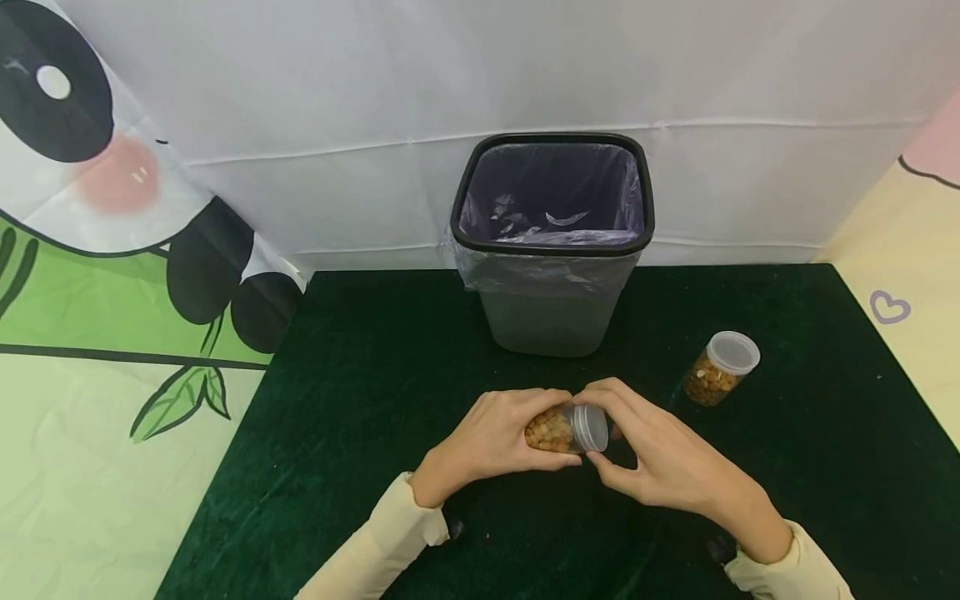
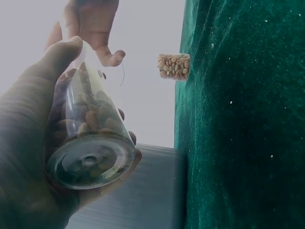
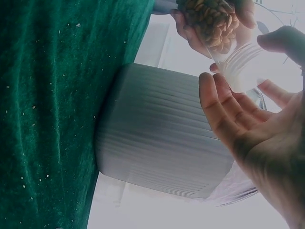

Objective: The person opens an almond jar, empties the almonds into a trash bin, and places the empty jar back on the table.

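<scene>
In the head view, the left hand (image 1: 498, 433) grips a clear plastic jar (image 1: 549, 431) of small tan nut-like pieces. The jar lies tilted toward the right, its pale screw lid (image 1: 591, 428) on that end. Around the lid, the right hand (image 1: 660, 454) holds its thumb and index finger at opposite edges. In the right wrist view, the other fingers (image 3: 224, 107) of that hand extend beside the lid. The left wrist view shows the jar's round base (image 2: 90, 160) inside the left hand's grasp. A second lidded jar (image 1: 712, 379) with similar pieces stands beyond the right hand.
A grey bin (image 1: 551, 321) with a black rim and clear liner stands at the back of the dark green cloth-covered table (image 1: 360, 358). White sheeting (image 1: 360, 83) hangs behind it. A printed cartoon cloth (image 1: 67, 450) borders the left side.
</scene>
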Available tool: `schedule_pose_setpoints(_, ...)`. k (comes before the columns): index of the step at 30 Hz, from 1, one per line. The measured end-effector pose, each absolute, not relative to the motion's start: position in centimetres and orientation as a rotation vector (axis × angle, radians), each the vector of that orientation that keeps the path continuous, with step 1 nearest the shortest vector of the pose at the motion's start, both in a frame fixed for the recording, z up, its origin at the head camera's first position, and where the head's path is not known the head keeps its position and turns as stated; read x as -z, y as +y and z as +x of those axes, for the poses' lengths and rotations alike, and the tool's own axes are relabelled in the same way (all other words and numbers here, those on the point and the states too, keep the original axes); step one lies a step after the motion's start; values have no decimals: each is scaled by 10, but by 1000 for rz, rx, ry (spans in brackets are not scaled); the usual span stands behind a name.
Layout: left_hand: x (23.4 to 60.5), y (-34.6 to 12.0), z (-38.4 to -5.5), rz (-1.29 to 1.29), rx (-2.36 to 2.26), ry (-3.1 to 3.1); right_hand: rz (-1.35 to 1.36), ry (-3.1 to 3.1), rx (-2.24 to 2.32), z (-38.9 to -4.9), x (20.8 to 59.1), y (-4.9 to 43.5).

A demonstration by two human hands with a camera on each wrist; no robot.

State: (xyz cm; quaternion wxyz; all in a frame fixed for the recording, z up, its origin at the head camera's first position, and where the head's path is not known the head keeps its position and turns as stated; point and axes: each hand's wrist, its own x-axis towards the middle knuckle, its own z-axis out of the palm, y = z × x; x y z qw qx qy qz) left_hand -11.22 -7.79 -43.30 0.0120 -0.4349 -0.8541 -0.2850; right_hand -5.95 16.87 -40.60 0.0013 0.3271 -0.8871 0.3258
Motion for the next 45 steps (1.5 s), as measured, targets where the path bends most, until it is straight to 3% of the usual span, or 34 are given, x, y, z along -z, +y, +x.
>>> schedule_pose_setpoints(7,433,-79,-113,-1350,856,-2665,1042,-2781,-991,-60,407,170)
schedule_pose_setpoints(18,431,-80,-112,-1335,842,-2679,789,-2945,-1035,-60,406,170)
schedule_pose_setpoints(38,430,-80,-114,-1306,752,-2595,1045,-2741,-1057,-61,406,171)
schedule_pose_setpoints(45,431,-81,-115,-1284,718,-2599,936,-2831,-1005,-60,409,171)
